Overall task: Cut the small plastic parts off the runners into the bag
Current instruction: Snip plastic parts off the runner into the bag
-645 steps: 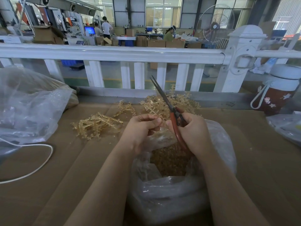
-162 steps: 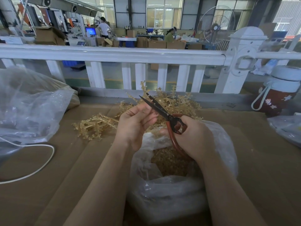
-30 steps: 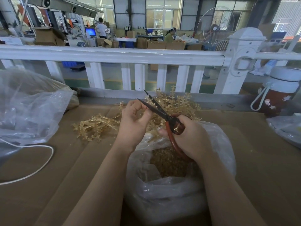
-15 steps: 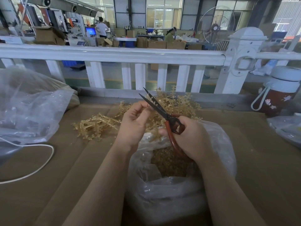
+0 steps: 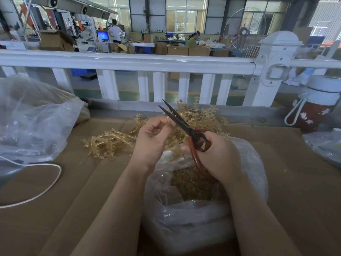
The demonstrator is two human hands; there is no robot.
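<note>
Head view looks down on a cardboard-covered bench (image 5: 92, 191), and every place below is told from the clear plastic bag (image 5: 193, 215) standing open at its near middle. Inside the bag lies a heap of small amber plastic parts (image 5: 190, 183). Above the bag's far rim the left hand (image 5: 153, 141) has its fingertips curled together, pinching something small and amber; whether that is a runner or a single part is too small to tell. Above the bag's far right rim the right hand (image 5: 217, 154) grips the red handles of a pair of scissors (image 5: 186, 126). Its dark blades stand slightly parted and point up and away from the bag, passing just beside the left hand's fingertips. Beyond the bag, a tangle of amber runners (image 5: 201, 117) lies piled on the bench, and a second, flatter cluster of runners (image 5: 108, 143) lies beyond it to the left. Far left of the bag sit a large crumpled plastic sack (image 5: 35, 117) and a white cord (image 5: 46, 189). Far right of the bag stands a red bottle with a white lid (image 5: 317, 109), and behind everything runs a white railing (image 5: 129, 61).
</note>
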